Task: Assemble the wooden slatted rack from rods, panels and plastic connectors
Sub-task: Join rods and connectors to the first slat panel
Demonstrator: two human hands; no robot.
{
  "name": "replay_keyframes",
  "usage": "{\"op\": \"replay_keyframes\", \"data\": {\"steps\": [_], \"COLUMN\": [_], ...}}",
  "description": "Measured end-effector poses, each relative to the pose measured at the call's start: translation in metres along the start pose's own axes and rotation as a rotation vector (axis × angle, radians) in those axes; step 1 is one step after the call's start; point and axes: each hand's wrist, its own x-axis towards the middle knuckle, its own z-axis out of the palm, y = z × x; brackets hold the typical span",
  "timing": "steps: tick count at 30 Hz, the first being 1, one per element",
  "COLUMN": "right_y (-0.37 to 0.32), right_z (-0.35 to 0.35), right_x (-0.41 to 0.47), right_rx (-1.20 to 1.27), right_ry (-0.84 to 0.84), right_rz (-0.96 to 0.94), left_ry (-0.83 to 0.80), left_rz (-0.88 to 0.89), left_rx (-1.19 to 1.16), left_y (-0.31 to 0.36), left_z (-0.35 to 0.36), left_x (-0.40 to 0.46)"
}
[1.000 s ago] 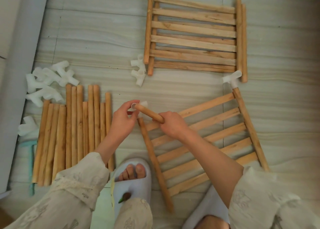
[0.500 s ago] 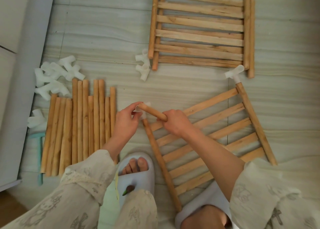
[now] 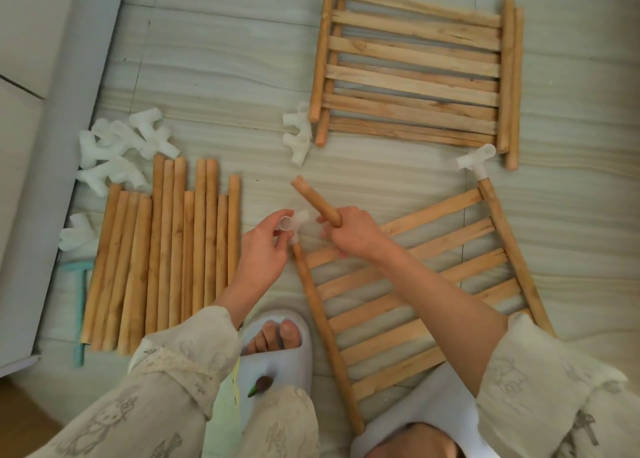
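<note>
Spare white plastic connectors [image 3: 117,149] and loose round rods [image 3: 162,253] lie on the floor at left. Left hand [image 3: 263,253], fingers pinched on the connector [image 3: 294,223] capping the slatted panel [image 3: 408,284] corner. Right hand [image 3: 356,232], fingers clamped round a short rod [image 3: 315,201], which has pulled back out of the socket; reinsertion likely needed. Rough-sawn wood, smooth plastic.

rod [image 3: 316,200] tilted, held | connector [image 3: 294,224] capping panel [image 3: 408,284] rail
</note>
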Motion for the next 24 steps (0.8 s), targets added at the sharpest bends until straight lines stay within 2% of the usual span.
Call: {"op": "replay_keyframes", "data": {"steps": [2,4,6,10,12,16,24], "right_y": [-0.010,-0.018,-0.023,-0.024,-0.023,-0.020,-0.014], "right_z": [0.001,0.004,0.007,0.009,0.011,0.014,0.016], "right_x": [0.008,0.013,0.016,0.022,0.024,0.028,0.037], "right_rx": [0.203,0.313,0.284,0.060,0.055,0.140,0.116], "right_ry": [0.010,-0.073,-0.111,-0.034,-0.011,-0.008,-0.036], "right_rz": [-0.002,0.021,0.012,-0.087,-0.118,-0.120,-0.139], "left_ry": [0.017,0.026,0.012,0.012,0.026,0.010,0.032], "left_rz": [0.006,0.011,0.030,0.095,0.148,0.112,0.087], "left_rx": [-0.004,-0.007,-0.002,0.083,0.159,0.241,0.243], "left_y": [-0.001,-0.001,-0.002,-0.008,-0.009,-0.005,-0.002], "left_z": [0.000,0.000,-0.002,-0.005,-0.005,-0.008,-0.006], "left_x": [0.000,-0.003,-0.003,0.000,0.002,0.006,0.005]}}
